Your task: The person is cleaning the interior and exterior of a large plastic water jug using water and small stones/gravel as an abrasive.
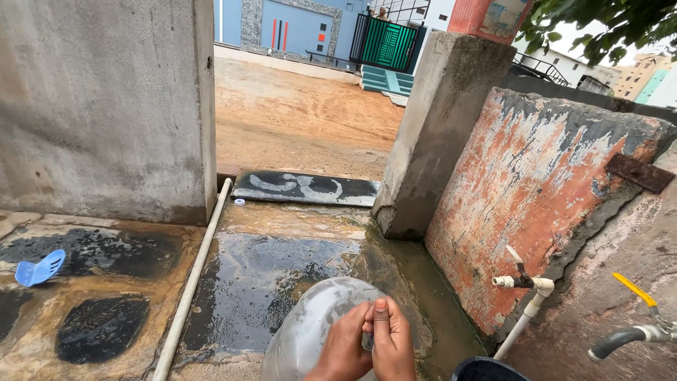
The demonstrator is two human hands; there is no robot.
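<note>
Both hands, left hand (pixel 343 349) and right hand (pixel 392 346), curl their fingers around the mouth of a clear plastic bottle (pixel 310 328), seemingly gripping its cap, above the wet concrete floor (pixel 268 268). A white tap (pixel 525 282) juts from the peeling wall (pixel 536 190) nearby; a white pipe (pixel 194 275) lies left.

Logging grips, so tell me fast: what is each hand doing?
Left hand: closed on the jug.
Right hand: closed at the jug's mouth.
</note>
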